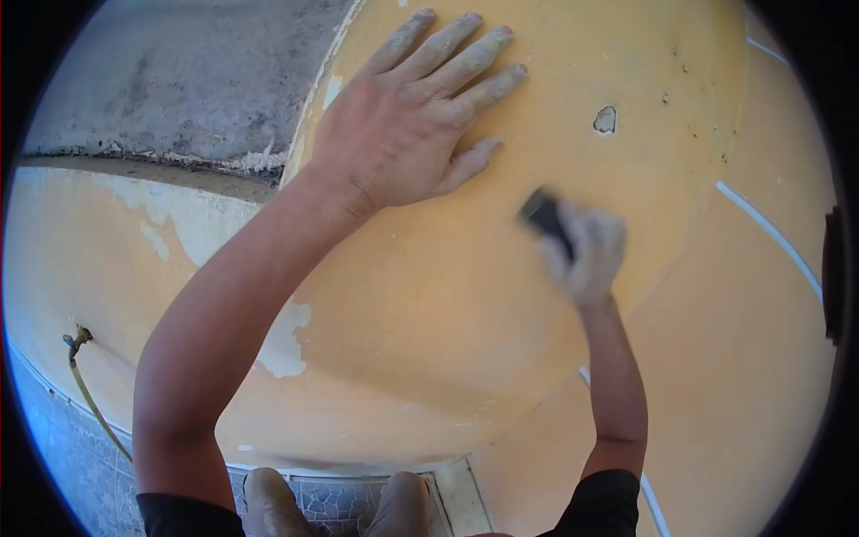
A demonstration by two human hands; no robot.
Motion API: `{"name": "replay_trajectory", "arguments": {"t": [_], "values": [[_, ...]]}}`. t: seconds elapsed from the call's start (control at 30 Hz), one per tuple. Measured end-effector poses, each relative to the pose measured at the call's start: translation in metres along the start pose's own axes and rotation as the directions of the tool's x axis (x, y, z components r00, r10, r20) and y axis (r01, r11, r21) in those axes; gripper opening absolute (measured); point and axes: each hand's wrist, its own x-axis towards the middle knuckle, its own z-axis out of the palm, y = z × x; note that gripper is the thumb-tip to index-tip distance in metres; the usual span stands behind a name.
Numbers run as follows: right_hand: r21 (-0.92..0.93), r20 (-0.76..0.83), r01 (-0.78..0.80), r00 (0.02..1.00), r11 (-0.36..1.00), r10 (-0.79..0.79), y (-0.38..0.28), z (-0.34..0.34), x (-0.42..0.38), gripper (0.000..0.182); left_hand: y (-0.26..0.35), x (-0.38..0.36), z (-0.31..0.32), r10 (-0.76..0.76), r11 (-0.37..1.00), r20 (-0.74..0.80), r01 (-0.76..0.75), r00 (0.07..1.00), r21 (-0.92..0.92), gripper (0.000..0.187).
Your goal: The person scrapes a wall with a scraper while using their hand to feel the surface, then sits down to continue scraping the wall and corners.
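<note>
One open, empty left hand (394, 139) lies flat on wall (403, 304), 12 o'clock; right hand (591, 255), 3 o'clock, apparently mid-stroke, fingers closed round dark tool (545, 213).

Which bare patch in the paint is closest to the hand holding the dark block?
The small grey one above the right hand; the larger pale patches lie farther left.

No text, label, brand, number or sign can be read on the yellow wall (429, 295), on the dark block (548, 218) between the fingers (586, 240) of the right hand, or on the tap (77, 340) well below the left fingers (463, 61).
</note>
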Motion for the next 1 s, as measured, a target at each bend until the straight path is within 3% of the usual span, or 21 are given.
{"name": "replay_trajectory", "arguments": {"t": [0.03, 0.07, 0.1, 0.13, 0.2, 0.27, 0.33, 0.37, 0.43, 0.47, 0.53, 0.57, 0.6, 0.63, 0.7, 0.77, 0.8, 0.87, 0.93, 0.97, 1.0], "values": [[-0.086, -0.076, -0.04, 0.997, 0.995, 0.033, 0.019, 0.001, 0.002, 0.046, 0.001, 0.0, -0.001, -0.003, 1.0, 0.009, 0.003, 1.0, 0.006, 0.063], [-0.019, -0.16, -0.358, 0.923, 0.934, 0.351, 0.037, 0.002, 0.008, 0.046, 0.001, -0.002, -0.002, -0.003, 1.0, 0.015, 0.003, 1.0, -0.003, 0.063], [0.066, -0.218, -0.626, 0.751, 0.777, 0.623, 0.052, 0.002, 0.014, 0.046, 0.001, -0.003, -0.002, -0.007, 1.0, 0.03, 0.007, 1.0, -0.018, 0.062], [0.061, -0.213, -0.618, 0.759, 0.784, 0.615, 0.059, 0.004, 0.014, 0.046, 0.001, -0.003, -0.002, -0.013, 0.999, 0.039, 0.014, 0.999, -0.029, 0.061], [-0.118, -0.393, -0.734, 0.653, 0.669, 0.648, 0.061, 0.009, 0.017, 0.045, 0.001, -0.004, -0.001, -0.017, 0.999, 0.046, 0.019, 0.999, -0.034, 0.061], [-0.115, -0.266, -0.48, 0.858, 0.87, 0.438, 0.032, 0.012, 0.009, 0.044, 0.0, -0.005, 0.001, -0.006, 0.999, 0.057, 0.008, 0.998, -0.038, 0.061], [0.025, -0.107, -0.118, 0.987, 0.993, 0.12, -0.019, 0.005, 0.004, 0.043, -0.001, -0.005, 0.002, -0.001, 0.999, 0.065, 0.004, 0.998, -0.044, 0.062], [0.026, -0.108, -0.117, 0.987, 0.993, 0.119, -0.025, -0.001, -0.002, 0.043, -0.002, -0.006, 0.002, -0.002, 0.999, 0.065, 0.004, 0.998, -0.042, 0.062], [0.095, 0.086, 0.254, 0.961, 0.963, -0.262, -0.033, -0.01, -0.013, 0.043, -0.002, -0.007, 0.0, 0.019, 1.0, 0.084, -0.017, 0.996, -0.026, 0.063], [0.027, 0.064, 0.196, 0.978, 0.98, -0.198, -0.017, -0.008, -0.009, 0.042, -0.002, -0.008, -0.001, 0.025, 0.999, 0.088, -0.022, 0.996, -0.029, 0.063], [-0.034, -0.147, -0.243, 0.961, 0.969, 0.236, 0.024, 0.008, -0.001, 0.042, -0.002, -0.012, -0.006, 0.037, 0.999, 0.143, -0.037, 0.989, 0.001, 0.065], [0.067, -0.236, -0.504, 0.83, 0.861, 0.505, 0.034, 0.011, 0.012, 0.042, -0.002, -0.015, -0.006, 0.031, 1.0, 0.144, -0.031, 0.989, -0.003, 0.065], [0.19, -0.292, -0.709, 0.619, 0.679, 0.729, 0.04, 0.011, 0.02, 0.042, -0.002, -0.017, -0.006, 0.035, 0.999, 0.147, -0.033, 0.988, -0.019, 0.065], [0.192, -0.292, -0.707, 0.621, 0.681, 0.728, 0.036, 0.011, 0.021, 0.042, -0.003, -0.018, -0.007, 0.04, 0.999, 0.15, -0.036, 0.988, -0.031, 0.065], [-0.076, -0.321, -0.501, 0.831, 0.862, 0.454, 0.007, 0.015, 0.023, 0.043, 0.001, -0.024, -0.001, -0.006, 1.0, 0.113, 0.005, 0.994, 0.004, 0.064], [0.019, -0.135, -0.109, 0.985, 0.994, 0.111, -0.039, 0.011, 0.014, 0.044, 0.002, -0.026, 0.001, -0.046, 0.998, 0.07, 0.043, 0.997, 0.047, 0.065], [0.024, -0.142, -0.105, 0.984, 0.994, 0.107, -0.046, 0.005, 0.009, 0.044, 0.002, -0.026, 0.001, -0.051, 0.998, 0.065, 0.049, 0.997, 0.037, 0.065], [0.121, 0.065, 0.276, 0.956, 0.953, -0.286, -0.058, -0.006, -0.002, 0.043, 0.004, -0.027, 0.0, -0.044, 0.999, 0.069, 0.043, 0.997, 0.02, 0.064], [-0.076, -0.01, 0.076, 0.997, 0.994, -0.077, -0.018, 0.001, 0.007, 0.041, 0.004, -0.027, -0.001, -0.065, 0.998, 0.069, 0.065, 0.995, 0.012, 0.062], [-0.042, -0.097, -0.237, 0.968, 0.971, 0.232, 0.002, 0.003, 0.017, 0.04, 0.004, -0.029, -0.001, -0.069, 0.998, 0.07, 0.068, 0.995, 0.009, 0.062], [0.016, -0.17, -0.523, 0.838, 0.852, 0.518, 0.016, 0.004, 0.025, 0.039, 0.005, -0.03, -0.001, -0.074, 0.997, 0.074, 0.073, 0.995, 0.014, 0.062]]}}
